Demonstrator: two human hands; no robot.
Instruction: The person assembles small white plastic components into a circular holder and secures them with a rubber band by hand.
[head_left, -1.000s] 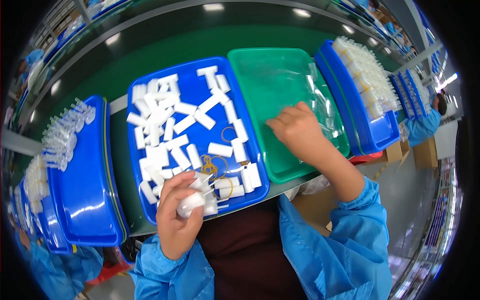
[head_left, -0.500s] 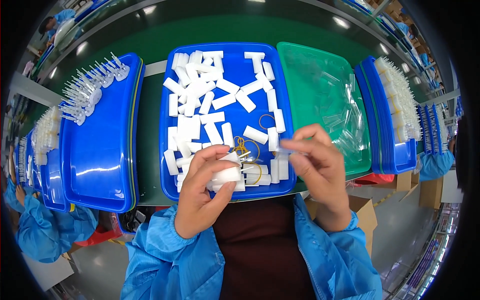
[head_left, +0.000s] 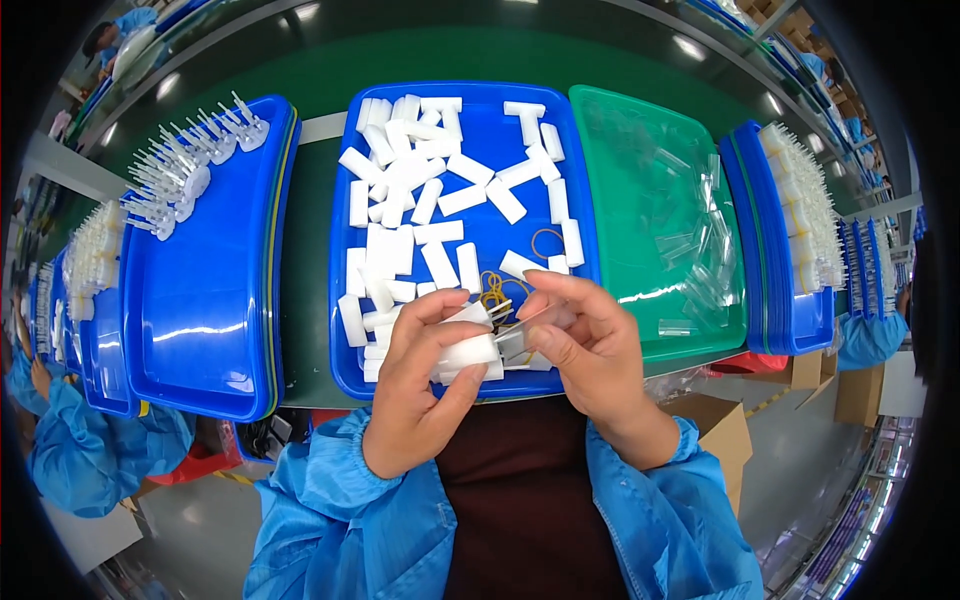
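Note:
My left hand (head_left: 415,395) is closed round a couple of white cylinders (head_left: 468,350), with thin pale stems poking out of their right ends. Close by on the right, my right hand (head_left: 600,355) pinches a clear plastic sleeve (head_left: 513,342) between thumb and fingers, its end at the stems. Whether the sleeve is over a stem I cannot tell. Both hands are above the near edge of a blue tray (head_left: 490,228), in which many white cylinders (head_left: 440,262) lie loose. Yellow rubber bands (head_left: 492,288) lie in that tray, partly hidden by my right hand.
Right of the blue tray, a green tray (head_left: 615,200) holds clear plastic sleeves (head_left: 708,285). A stack of blue trays (head_left: 200,300) on the left carries white stemmed pieces (head_left: 180,185). Another stack (head_left: 750,220) at the right bears bundled white pieces (head_left: 800,215). Co-workers' blue sleeves (head_left: 95,450) show at the left.
My right hand has moved left from beside the green tray to my left hand, bringing the clear sleeve to the stems. The left hand still holds the white cylinders. The view has shifted slightly.

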